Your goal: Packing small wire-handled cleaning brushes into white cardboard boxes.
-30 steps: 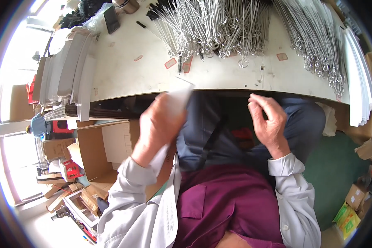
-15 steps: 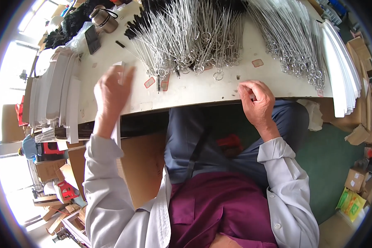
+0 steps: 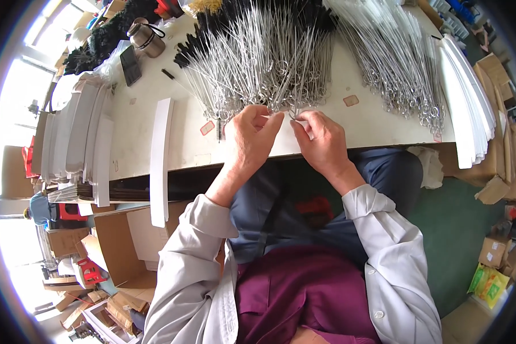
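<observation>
A large pile of thin wire brushes (image 3: 258,63) lies on the table, black bristles at the far end and looped wire ends toward me. At its near edge my left hand (image 3: 249,137) has its fingers curled and thumb forward among the loops; what they hold, if anything, is hidden. Beside it, my right hand (image 3: 321,140) pinches the ring end of one wire brush between thumb and fingertips. Left of the pile, a long flat white carton (image 3: 161,155) lies across the table's front edge and overhangs it.
Another bundle of looped wires (image 3: 407,74) lies at the right, beside stacked white cartons (image 3: 467,109). More white cartons (image 3: 77,132) stand at the left. A steel flask (image 3: 147,38) and a dark phone (image 3: 130,66) lie behind them. Below is an open cardboard box (image 3: 120,246).
My left hand has left the white carton and moved right to the loops. My right hand has moved left toward it and now pinches a ring. The white carton shows fully.
</observation>
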### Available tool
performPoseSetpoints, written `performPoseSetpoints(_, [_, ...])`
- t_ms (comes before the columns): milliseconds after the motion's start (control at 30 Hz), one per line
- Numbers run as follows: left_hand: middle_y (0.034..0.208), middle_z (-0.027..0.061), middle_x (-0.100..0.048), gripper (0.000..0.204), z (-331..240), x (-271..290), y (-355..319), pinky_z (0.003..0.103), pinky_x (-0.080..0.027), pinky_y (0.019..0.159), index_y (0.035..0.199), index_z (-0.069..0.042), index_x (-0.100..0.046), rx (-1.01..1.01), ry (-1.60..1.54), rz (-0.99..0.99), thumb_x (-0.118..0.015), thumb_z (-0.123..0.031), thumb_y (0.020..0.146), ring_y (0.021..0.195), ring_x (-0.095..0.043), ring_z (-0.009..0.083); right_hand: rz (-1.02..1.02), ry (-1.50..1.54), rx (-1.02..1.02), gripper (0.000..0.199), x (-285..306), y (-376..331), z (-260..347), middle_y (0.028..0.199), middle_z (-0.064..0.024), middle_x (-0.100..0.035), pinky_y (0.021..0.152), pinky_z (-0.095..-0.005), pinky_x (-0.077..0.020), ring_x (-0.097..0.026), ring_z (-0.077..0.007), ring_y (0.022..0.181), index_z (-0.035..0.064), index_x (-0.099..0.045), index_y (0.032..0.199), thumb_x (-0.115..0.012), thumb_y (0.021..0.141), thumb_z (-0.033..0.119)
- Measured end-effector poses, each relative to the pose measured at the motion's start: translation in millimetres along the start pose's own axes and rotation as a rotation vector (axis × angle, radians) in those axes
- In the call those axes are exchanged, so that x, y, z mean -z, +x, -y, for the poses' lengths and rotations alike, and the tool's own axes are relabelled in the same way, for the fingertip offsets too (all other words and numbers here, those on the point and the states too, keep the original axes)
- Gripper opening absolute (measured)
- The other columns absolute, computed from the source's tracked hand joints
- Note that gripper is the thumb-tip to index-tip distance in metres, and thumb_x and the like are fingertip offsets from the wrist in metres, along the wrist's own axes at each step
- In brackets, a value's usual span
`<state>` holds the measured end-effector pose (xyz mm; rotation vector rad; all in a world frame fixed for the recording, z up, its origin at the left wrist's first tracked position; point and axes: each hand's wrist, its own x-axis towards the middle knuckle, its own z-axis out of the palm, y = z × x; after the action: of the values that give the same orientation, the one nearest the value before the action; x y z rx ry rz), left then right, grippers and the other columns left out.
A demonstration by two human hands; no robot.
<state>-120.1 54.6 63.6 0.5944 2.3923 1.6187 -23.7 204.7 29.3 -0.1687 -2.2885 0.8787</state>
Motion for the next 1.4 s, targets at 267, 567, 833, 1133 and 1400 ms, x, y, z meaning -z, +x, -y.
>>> performPoseSetpoints(267, [0.079,0.0096,-0.071,0.017,0,-9,11,0.027,-0.056,0.057,0.095,0.003,-0.066,-0.004,-0.150,-0.013,-0.067,-0.013,0.097,0.062,-0.066,0.0125,-0.094,0.496,-0.370,0.009,6,0,-15,0.074,-0.0056,-0.070,0.058,-0.0276,-0.0527,-0.067,-0.0151,0.064,0.0023,-0.063,0.089,-0.071,0.091,0.006])
performPoseSetpoints(567, [0.076,0.0069,-0.071,0.015,-2,-7,13,0.027,-0.055,0.062,0.091,0.003,-0.066,-0.101,-0.017,-0.029,-0.069,-0.011,0.093,0.067,-0.067,0.0114,-0.064,1.102,-0.825,0.029,42,28,-12,0.087,-0.0081,-0.068,0.058,-0.0272,-0.0538,-0.066,-0.0151,0.069,0.0005,-0.065,0.105,-0.071,0.096,0.028])
performPoseSetpoints(833, [0.082,0.0134,-0.071,0.009,-32,-2,-2,0.036,-0.057,0.067,0.094,-0.002,-0.069,-0.417,0.300,-0.168,-0.071,-0.009,0.088,0.072,-0.072,0.0270,0.201,0.983,-0.740,0.028,53,39,-21,0.071,0.0046,-0.059,0.053,-0.0208,-0.0403,-0.050,-0.0049,0.058,0.0041,-0.075,0.099,-0.070,0.099,0.032])
performPoseSetpoints(1133, [0.095,0.0119,-0.075,0.025,-62,-16,-33,0.030,-0.058,0.079,0.113,0.000,-0.068,-0.485,0.122,0.125,-0.073,-0.002,0.088,0.087,-0.076,0.0176,0.150,1.047,-0.682,0.022,67,22,10,0.073,0.0025,-0.063,0.055,-0.0197,-0.0392,-0.053,-0.0038,0.061,0.0027,-0.077,0.096,-0.072,0.098,0.024])
performPoseSetpoints(1400, [0.080,0.0078,-0.073,0.025,-47,-30,-47,0.027,-0.057,0.064,0.107,0.006,-0.067,0.073,-0.193,0.310,-0.072,-0.015,0.095,0.070,-0.069,0.0105,-0.004,0.898,-0.563,0.019,64,7,24,0.071,0.0038,-0.062,0.053,-0.0202,-0.0396,-0.051,-0.0024,0.061,-0.0011,-0.077,0.097,-0.074,0.097,0.017])
